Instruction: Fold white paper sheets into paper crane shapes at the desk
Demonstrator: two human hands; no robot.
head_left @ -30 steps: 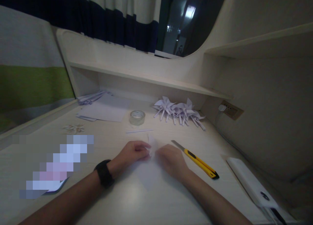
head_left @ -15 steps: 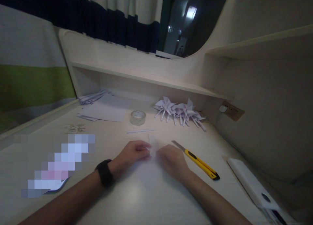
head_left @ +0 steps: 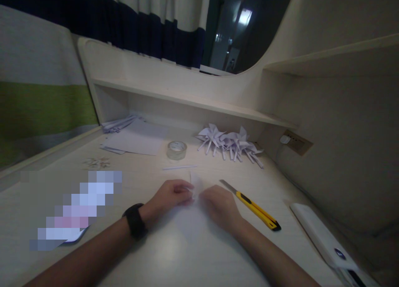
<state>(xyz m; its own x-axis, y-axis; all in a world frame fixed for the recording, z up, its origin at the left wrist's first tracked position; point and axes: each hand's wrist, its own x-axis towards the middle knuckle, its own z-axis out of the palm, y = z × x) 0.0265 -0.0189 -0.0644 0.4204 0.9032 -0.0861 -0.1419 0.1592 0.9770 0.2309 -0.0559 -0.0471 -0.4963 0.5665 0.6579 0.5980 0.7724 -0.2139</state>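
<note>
A small piece of folded white paper (head_left: 195, 179) stands between my hands, low over the desk; its lower part is blurred and partly hidden by the fingers. My left hand (head_left: 174, 194), with a black watch on the wrist, pinches the paper from the left. From the right, my right hand (head_left: 220, 206) is closed with its fingertips against the same paper. Just beyond lies a thin rolled white paper stick (head_left: 180, 167). To the right of my right hand rests a yellow utility knife (head_left: 257, 210) with its blade out.
A roll of clear tape (head_left: 176, 150) sits farther back. Several paper pinwheels (head_left: 230, 141) lie at the back right, white paper sheets (head_left: 140, 138) at the back left. Small bits (head_left: 97, 163) and a pixelated phone-like object (head_left: 77, 208) are left; a long white device (head_left: 321, 235) is right.
</note>
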